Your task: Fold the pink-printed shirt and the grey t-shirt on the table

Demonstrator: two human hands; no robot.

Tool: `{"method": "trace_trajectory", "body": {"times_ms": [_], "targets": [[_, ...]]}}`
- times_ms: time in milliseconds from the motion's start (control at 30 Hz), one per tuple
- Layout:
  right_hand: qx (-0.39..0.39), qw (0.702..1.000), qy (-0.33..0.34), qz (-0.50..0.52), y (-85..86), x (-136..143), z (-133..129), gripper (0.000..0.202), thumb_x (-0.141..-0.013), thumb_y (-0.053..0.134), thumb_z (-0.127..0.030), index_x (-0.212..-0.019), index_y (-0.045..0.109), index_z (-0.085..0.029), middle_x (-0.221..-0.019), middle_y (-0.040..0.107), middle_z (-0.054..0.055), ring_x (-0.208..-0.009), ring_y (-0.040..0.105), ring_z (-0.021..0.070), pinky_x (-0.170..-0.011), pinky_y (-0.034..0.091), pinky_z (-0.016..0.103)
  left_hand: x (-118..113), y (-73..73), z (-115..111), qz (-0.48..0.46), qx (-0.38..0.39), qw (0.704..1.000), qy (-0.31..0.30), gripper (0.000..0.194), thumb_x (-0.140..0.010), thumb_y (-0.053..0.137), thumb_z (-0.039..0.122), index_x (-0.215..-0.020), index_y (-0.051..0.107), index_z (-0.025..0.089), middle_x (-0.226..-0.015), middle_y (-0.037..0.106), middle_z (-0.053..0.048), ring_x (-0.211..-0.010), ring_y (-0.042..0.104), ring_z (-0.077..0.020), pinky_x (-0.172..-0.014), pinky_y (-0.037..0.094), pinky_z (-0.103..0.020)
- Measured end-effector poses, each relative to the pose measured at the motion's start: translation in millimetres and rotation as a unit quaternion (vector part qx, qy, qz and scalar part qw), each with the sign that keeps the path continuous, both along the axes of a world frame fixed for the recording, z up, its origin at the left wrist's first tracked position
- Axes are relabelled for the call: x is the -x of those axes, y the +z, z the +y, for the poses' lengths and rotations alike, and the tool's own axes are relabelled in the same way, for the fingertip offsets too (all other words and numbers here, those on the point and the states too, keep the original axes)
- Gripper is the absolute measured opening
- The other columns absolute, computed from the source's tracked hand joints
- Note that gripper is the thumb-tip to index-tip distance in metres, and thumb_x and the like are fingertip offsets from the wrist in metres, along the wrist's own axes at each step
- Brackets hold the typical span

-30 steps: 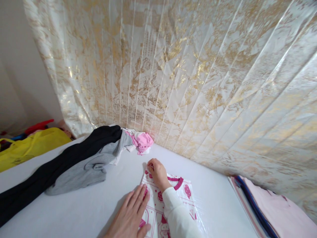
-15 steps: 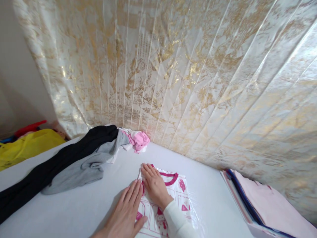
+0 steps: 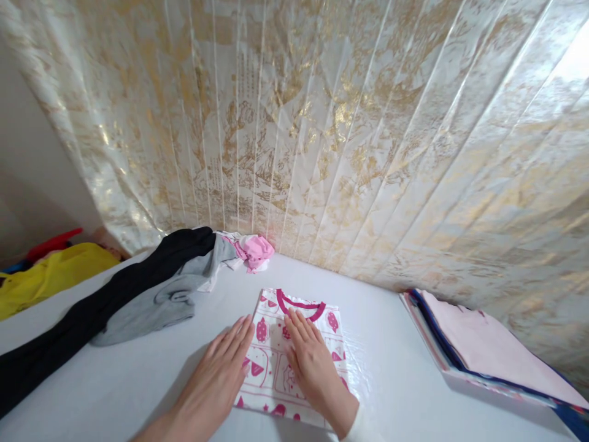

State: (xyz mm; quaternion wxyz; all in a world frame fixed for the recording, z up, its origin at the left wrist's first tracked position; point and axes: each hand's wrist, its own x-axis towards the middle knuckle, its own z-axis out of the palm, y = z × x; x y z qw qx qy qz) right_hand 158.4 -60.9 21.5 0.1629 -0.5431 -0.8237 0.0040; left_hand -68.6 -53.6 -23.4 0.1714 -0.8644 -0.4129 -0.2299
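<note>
A white T-shirt with magenta prints and a magenta neckband (image 3: pixel 276 362) lies folded into a rectangle on the white surface, its collar toward the curtain. My left hand (image 3: pixel 225 362) rests along the shirt's left edge, fingers stretched out and close together. My right hand (image 3: pixel 310 356) lies flat over the front of the shirt just below the neckband, fingers extended. Neither hand grasps anything. Part of the print is hidden under my right hand and wrist.
To the left lie black trousers (image 3: pixel 115 288), a grey garment (image 3: pixel 147 313) and a crumpled pink cloth (image 3: pixel 257 250). Yellow fabric (image 3: pixel 59 270) is farther left. A stack of folded clothes (image 3: pixel 488 344) sits at right. A gold-patterned curtain (image 3: pixel 294 123) hangs behind.
My right hand has moved from the shirt's upper left corner to its middle, below the collar. My left hand has shifted slightly left. The view tilts, and more of the folded shirt shows.
</note>
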Motion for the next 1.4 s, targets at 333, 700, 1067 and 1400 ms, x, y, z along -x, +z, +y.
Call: {"method": "trace_trajectory", "body": {"times_ms": [333, 700, 1067, 1400], "targets": [[-0.026, 0.997, -0.078, -0.006, -38.8, 2.1, -33.2, 0.052, -0.100, 0.037, -0.036, -0.148, 0.034, -0.018, -0.155, 0.029, 0.005, -0.143, 0.030, 0.0219, -0.116, 0.030, 0.040, -56.0, -5.5, -6.1, 0.030, 0.088, 0.995, -0.030, 0.054, -0.094, 0.039, 0.028, -0.145, 0.039, 0.010, -0.153, 0.034, -0.014, -0.139, 0.036, -0.0263, -0.111, 0.031, -0.041], [-0.087, 0.988, -0.130, 0.004, -61.9, -59.4, -46.2, 0.049, -0.101, 0.033, -0.037, -0.145, 0.042, -0.017, -0.151, 0.038, 0.010, -0.139, 0.037, 0.0239, -0.109, 0.040, 0.043, -56.0, 26.7, 5.6, 0.032, 0.188, 0.980, -0.060, 0.054, -0.098, 0.038, 0.034, -0.148, 0.035, 0.012, -0.154, 0.031, -0.011, -0.141, 0.033, -0.0237, -0.111, 0.035, -0.040], [-0.028, 0.982, -0.186, -0.021, -45.0, -68.1, 18.9, 0.062, -0.098, 0.038, -0.045, -0.144, 0.040, -0.005, -0.152, 0.034, 0.019, -0.142, 0.029, 0.0288, -0.112, 0.033, 0.046, -87.3, 3.4, 9.9, 0.003, 0.169, 0.984, -0.053, 0.060, -0.091, 0.054, 0.042, -0.146, 0.040, 0.023, -0.155, 0.029, -0.012, -0.143, 0.025, -0.0340, -0.110, 0.032, -0.053], [-0.006, 0.977, -0.212, -0.015, -44.8, -67.9, 22.6, 0.064, -0.097, 0.038, -0.045, -0.144, 0.039, -0.002, -0.153, 0.031, 0.018, -0.143, 0.027, 0.0301, -0.114, 0.030, 0.047, -68.5, 2.1, 29.7, 0.005, 0.127, 0.991, -0.050, 0.061, -0.098, 0.040, 0.048, -0.149, 0.033, 0.014, -0.154, 0.032, -0.013, -0.140, 0.034, -0.0258, -0.108, 0.037, -0.040]]}}
